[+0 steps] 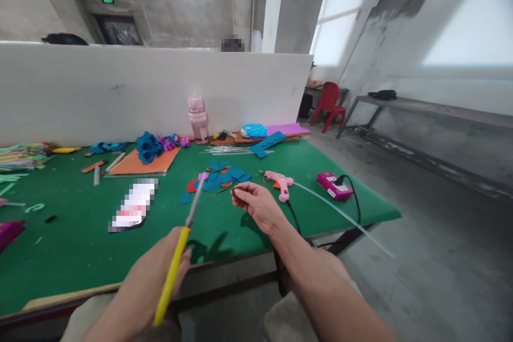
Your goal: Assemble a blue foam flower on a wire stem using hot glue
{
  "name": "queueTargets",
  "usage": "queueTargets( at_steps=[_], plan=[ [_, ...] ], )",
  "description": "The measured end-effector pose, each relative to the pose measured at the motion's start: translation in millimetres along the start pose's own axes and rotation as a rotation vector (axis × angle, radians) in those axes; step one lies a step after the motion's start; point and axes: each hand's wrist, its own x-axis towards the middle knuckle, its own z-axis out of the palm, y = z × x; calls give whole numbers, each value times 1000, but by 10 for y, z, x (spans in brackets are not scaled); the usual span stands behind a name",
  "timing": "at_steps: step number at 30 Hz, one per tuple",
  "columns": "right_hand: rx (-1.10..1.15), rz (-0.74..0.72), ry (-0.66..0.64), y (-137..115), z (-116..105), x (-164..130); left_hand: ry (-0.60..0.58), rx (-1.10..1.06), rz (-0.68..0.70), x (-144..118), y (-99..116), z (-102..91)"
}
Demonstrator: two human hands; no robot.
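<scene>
I count one pair of scissors (181, 246), one pink glue gun (280, 184), one magenta box (333, 186) with a black cord, one pink bottle (197, 117), one orange sheet (142, 163) and one red chair (329, 105) off beyond the table. The blue felt cut-outs (224, 174) lie in a loose heap, too overlapped for me to number, and so do the blue rolled flowers (148, 147) on the orange sheet.

The scissors have a long yellow handle that runs up into grey blades, and a small purple scrap sits at their tip. My left hand (150, 283) is clenched around the yellow handle low down, near the table's front edge, so the blades slant up and away from me over the green table (72, 246).

My right hand (256, 204) is held above the table, to the right of the blade tip and well apart from it. Its fingertips (237, 194) are pinched on a small brownish-red piece (233, 196), most of it hidden by my fingers, so I cannot tell its shape. The heap of blue cut-outs lies just beyond both the blade tip and that hand. The glue gun lies on the cloth just to the right of my right hand, nozzle pointing left, with a clear glue stick (340, 212) trailing out past the table's edge.
</scene>
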Motion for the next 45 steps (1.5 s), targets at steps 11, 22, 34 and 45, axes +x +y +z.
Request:
queueTargets(
  at_steps=[11, 22, 34, 45],
  plan=[
    [5, -53, -109, -40, -43, 14, -232, 228, 38, 325, 488, 77],
    [-50, -27, -142, -47, -55, -9, -228, 242, 57, 321, 447, 95],
    [-60, 23, -116, -64, -61, -16, -219, 256, 56, 328, 455, 105],
    [-37, 26, -113, -47, -67, -12, -198, 251, 82, 330, 428, 122]
  ],
)
